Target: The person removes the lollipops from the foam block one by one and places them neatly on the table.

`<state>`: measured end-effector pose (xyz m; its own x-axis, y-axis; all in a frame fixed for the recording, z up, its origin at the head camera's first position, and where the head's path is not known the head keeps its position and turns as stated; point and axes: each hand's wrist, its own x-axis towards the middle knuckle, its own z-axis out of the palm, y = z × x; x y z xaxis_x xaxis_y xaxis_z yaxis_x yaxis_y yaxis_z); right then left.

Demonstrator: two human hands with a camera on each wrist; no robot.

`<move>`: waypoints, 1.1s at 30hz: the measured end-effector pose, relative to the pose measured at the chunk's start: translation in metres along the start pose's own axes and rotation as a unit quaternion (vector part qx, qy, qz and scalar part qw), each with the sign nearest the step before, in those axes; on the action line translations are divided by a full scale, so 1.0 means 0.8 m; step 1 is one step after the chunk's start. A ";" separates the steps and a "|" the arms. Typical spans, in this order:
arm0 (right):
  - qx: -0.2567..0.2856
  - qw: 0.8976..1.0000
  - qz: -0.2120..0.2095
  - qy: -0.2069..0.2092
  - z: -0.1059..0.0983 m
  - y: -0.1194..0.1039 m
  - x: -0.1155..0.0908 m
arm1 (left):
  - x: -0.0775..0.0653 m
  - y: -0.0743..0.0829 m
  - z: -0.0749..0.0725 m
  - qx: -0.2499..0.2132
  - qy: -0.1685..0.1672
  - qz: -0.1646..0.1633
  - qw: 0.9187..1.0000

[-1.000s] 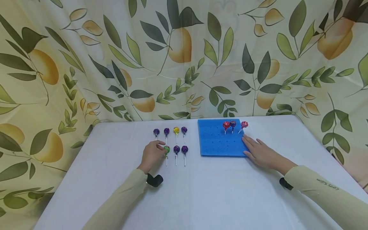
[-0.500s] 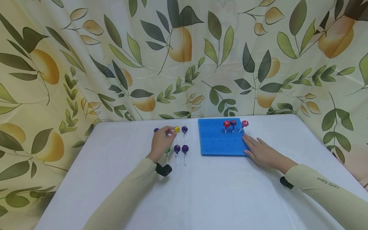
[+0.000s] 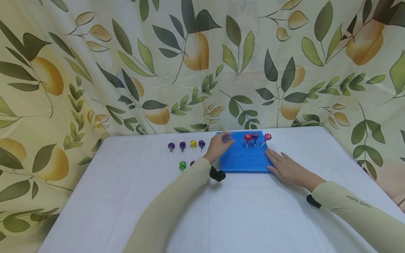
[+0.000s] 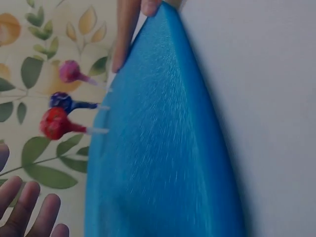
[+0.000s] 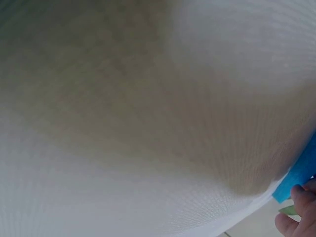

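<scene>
Over the left part of a blue foam board [image 3: 246, 160], my left hand [image 3: 218, 147] hovers with nothing visible in its fingers. Its loosely bent fingers [image 4: 22, 210] appear at the lower left of the left wrist view. My right hand [image 3: 286, 168] rests against the board's right edge, fingers stretched out. Three lollipops stand in the board: a red one [image 3: 248, 137], a dark blue one [image 3: 255, 136] and a pink one [image 3: 268, 137] that leans right. To the left lie more, including a yellow lollipop [image 3: 193, 144] and a green lollipop [image 3: 182, 166].
Purple lollipops [image 3: 182, 145] lie in the back row beside the yellow one. In the front row another purple lollipop [image 3: 192, 163] is partly covered by my left sleeve [image 3: 177, 196]. A white cloth [image 3: 246, 211] covers the table; a leaf-patterned curtain [image 3: 202, 70] hangs behind.
My left hand has moved from the green lollipop to the yellow one, then right to the foam board. Both lollipops still lie in their rows. The right hand has stayed put.
</scene>
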<state>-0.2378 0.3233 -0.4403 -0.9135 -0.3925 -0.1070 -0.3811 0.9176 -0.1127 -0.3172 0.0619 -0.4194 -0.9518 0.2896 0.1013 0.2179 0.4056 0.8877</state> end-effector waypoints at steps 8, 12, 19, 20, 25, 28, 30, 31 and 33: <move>-0.002 1.000 0.008 -0.004 0.001 -0.001 0.000 | 0.025 0.006 0.055 0.074 0.005 -0.018 0.997; -0.006 1.000 0.008 -0.002 0.001 -0.002 0.000 | 0.031 0.006 0.072 0.083 0.011 -0.043 0.996; -0.009 1.000 0.004 0.005 0.001 -0.002 -0.001 | 0.038 0.002 0.088 0.072 0.022 -0.054 0.996; -0.008 1.000 0.005 0.003 0.001 -0.002 -0.001 | 0.039 0.001 0.089 0.066 0.025 -0.054 0.996; -0.007 1.000 0.006 0.002 0.001 -0.002 0.000 | 0.040 -0.003 0.094 0.043 0.036 -0.043 0.998; -0.010 1.000 0.005 0.003 0.001 -0.003 0.000 | 0.039 -0.005 0.094 0.033 0.036 -0.037 0.998; -0.010 1.000 0.006 0.004 0.001 -0.003 0.000 | 0.039 -0.005 0.095 0.022 0.035 -0.035 0.999; -0.010 1.000 0.005 0.005 0.001 -0.003 0.000 | 0.039 -0.005 0.095 0.015 0.036 -0.034 0.999; -0.010 1.000 0.003 0.007 0.000 -0.003 0.000 | 0.039 -0.005 0.095 0.000 0.035 -0.033 0.999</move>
<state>-0.2365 0.3213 -0.4404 -0.9178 -0.3859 -0.0935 -0.3779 0.9212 -0.0924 -0.3314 0.1350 -0.4539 -0.9769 0.2005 0.0738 0.1541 0.4219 0.8934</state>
